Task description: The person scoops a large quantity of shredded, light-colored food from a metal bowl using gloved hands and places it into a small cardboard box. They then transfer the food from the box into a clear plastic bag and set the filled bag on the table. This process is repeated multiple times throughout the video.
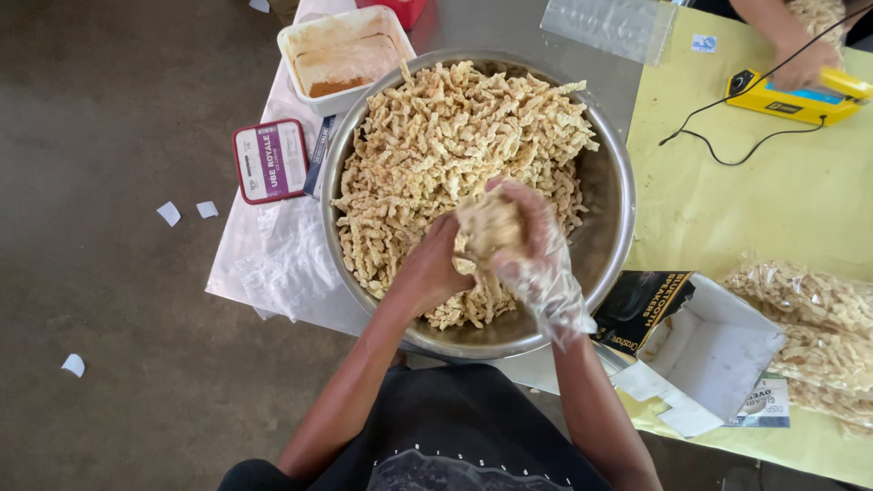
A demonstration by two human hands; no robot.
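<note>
Both hands (pixel 486 250) scoop fried snack strips (pixel 436 136) inside the steel bowl (pixel 611 232).

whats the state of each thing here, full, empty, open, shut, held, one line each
steel bowl: heaped with pale fried snack strips
left hand: bare, gripping a clump of strips
right hand: in a thin clear glove, cupped on the same clump
white tub: open, nearly empty, brown residue
cardboard box: open, flaps out
clear bags: filled with strips, lying on the table
yellow sealer: under another person's hand
</note>
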